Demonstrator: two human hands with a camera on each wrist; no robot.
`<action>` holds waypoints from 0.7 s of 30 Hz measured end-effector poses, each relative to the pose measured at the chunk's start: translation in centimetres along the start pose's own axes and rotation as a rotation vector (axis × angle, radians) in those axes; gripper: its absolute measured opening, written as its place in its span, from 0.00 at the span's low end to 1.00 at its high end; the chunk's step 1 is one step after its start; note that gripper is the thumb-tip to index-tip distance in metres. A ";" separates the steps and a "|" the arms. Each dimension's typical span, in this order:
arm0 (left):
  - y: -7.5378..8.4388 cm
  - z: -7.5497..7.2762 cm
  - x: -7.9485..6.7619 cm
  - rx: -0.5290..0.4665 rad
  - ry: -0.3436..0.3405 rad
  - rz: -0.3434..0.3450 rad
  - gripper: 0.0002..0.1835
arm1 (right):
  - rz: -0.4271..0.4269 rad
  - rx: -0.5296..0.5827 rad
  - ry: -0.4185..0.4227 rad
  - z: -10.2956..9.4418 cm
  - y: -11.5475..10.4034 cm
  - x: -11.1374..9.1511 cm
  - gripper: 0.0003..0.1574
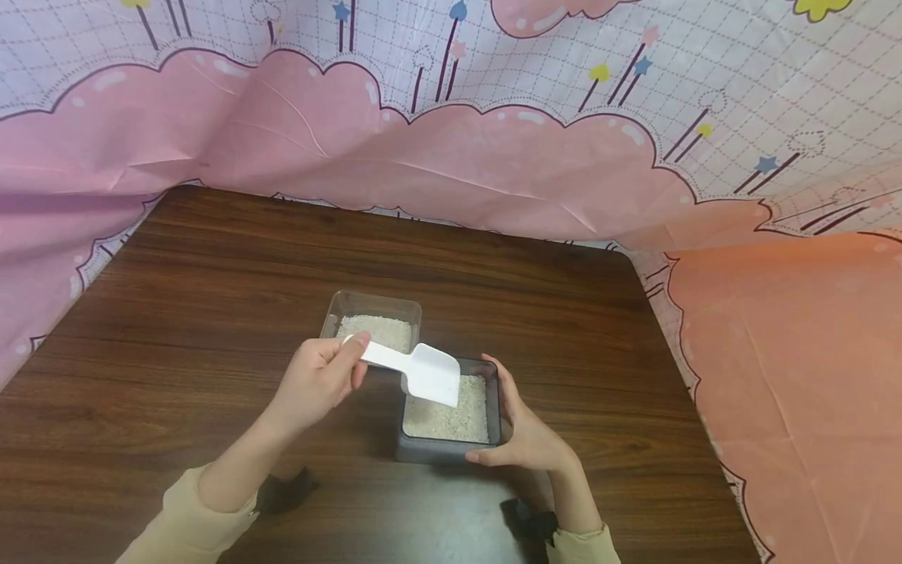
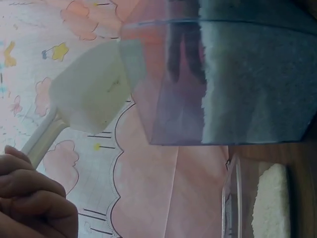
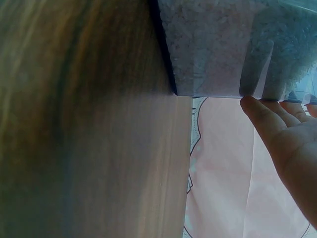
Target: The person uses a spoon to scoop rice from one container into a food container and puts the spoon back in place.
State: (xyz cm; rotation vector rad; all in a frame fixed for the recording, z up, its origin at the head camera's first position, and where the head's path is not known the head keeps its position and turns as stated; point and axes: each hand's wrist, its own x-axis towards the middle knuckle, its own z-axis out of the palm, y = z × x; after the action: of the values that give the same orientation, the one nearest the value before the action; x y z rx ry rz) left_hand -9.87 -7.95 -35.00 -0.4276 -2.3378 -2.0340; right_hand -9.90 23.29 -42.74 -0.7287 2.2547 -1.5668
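Observation:
In my left hand (image 1: pixel 320 380) I grip the handle of a white plastic scoop (image 1: pixel 433 374). Its blade hangs over the left part of a smoky grey, see-through box (image 1: pixel 440 453), and no heap of grains shows on it. White grains (image 1: pixel 461 419) that look like rice fill much of this box. My right hand (image 1: pixel 532 439) holds the box at its right side, thumb on the near face and fingers toward the far corner. In the right wrist view, fingertips (image 3: pixel 250 104) touch the wall. Behind the scoop stands a clear box (image 1: pixel 380 301) with similar white grains.
Both boxes stand on a dark brown wooden table (image 1: pixel 211 329). A pink and white patterned cloth (image 1: pixel 451 157) hangs behind the table and along its sides. Dark straps (image 1: pixel 524 517) are near both wrists.

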 end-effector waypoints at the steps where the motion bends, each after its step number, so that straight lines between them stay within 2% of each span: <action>1: -0.1 0.3 0.0 0.025 -0.001 -0.008 0.26 | -0.006 -0.004 -0.003 0.0 0.0 0.0 0.78; 11: -1.6 2.4 0.4 0.260 -0.045 0.022 0.27 | -0.027 -0.017 -0.011 0.0 0.1 -0.1 0.77; 17: -2.1 3.4 0.7 0.295 -0.089 0.024 0.28 | -0.013 -0.013 -0.010 0.0 0.0 0.0 0.78; 21: -2.2 3.8 0.7 0.309 -0.113 -0.005 0.28 | -0.020 -0.015 -0.011 -0.1 0.1 0.0 0.78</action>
State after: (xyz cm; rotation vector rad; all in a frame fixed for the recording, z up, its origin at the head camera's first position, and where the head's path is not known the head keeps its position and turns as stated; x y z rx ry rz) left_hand -10.41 -4.34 -37.54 -0.5353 -2.6596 -1.6472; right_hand -9.96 23.40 -42.75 -0.7647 2.2612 -1.5528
